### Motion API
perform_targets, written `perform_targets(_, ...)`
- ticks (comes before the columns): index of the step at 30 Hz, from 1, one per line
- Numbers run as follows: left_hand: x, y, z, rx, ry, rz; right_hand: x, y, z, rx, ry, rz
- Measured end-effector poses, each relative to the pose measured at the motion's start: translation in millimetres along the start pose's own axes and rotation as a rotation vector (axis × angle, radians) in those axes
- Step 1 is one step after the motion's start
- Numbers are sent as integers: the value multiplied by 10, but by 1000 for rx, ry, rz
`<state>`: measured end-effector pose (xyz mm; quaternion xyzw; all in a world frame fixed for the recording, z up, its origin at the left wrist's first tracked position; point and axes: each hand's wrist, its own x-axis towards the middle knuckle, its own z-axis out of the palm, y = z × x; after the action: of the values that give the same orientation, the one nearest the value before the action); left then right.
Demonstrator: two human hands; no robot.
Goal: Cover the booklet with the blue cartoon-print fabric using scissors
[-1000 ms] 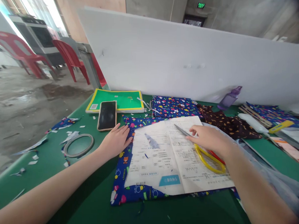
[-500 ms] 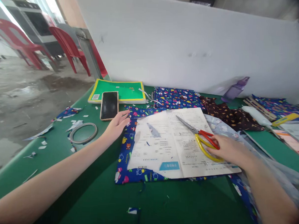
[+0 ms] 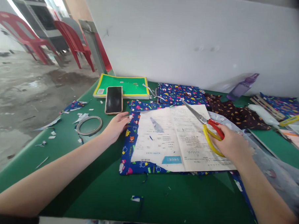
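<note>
A printed paper sheet (image 3: 160, 139) with a torn left edge lies on blue patterned cloth (image 3: 128, 150). My right hand (image 3: 231, 142) grips the scissors (image 3: 203, 122) by their red and yellow handles, above the right part of the paper. The blades point up and left, towards the paper's far edge, and look closed. My left hand (image 3: 118, 124) rests at the cloth's left edge, its fingertips touching the cloth and its fingers slightly bent and apart.
A phone (image 3: 114, 100) leans on a green book (image 3: 131, 84). A grey ring (image 3: 89, 126) and scraps lie left. Behind are folded cloth (image 3: 180, 93), brown cloth (image 3: 235, 112), a purple bottle (image 3: 242, 88) and a yellow cutter (image 3: 294, 119).
My right hand has lifted the scissors off the paper, and their tips sit nearer its far edge. My left hand stays at the cloth edge. The camera view has shifted slightly.
</note>
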<state>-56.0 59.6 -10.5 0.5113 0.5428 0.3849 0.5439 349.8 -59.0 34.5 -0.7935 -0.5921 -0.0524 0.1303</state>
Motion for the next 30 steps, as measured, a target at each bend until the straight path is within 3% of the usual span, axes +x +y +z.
perform_targets(3, -144, 32, -2, -53, -99, -71, -84, -104, -54, 68, -6, 8)
perform_targets(9, -629, 190, -26, -152, -343, -269, -343, -234, -73, 162, -175, -91)
perform_targets(11, -802, 225, -25, -337, -349, -439, -424, -267, -64, 144, -205, -68)
perform_targets(16, -1156, 217, -28, -593, -383, -550, -560, -346, -48, 211, -194, -136)
perform_targets(19, -1338, 181, 4, -638, -321, -585, -604, -354, -24, 178, -168, -176)
perform_targets(25, -1593, 132, 181, -660, -125, -629, -679, -337, 45, 149, 36, -305)
perform_targets(30, -1643, 130, 260, -665, -58, -631, -777, -345, 10, 155, -60, -244)
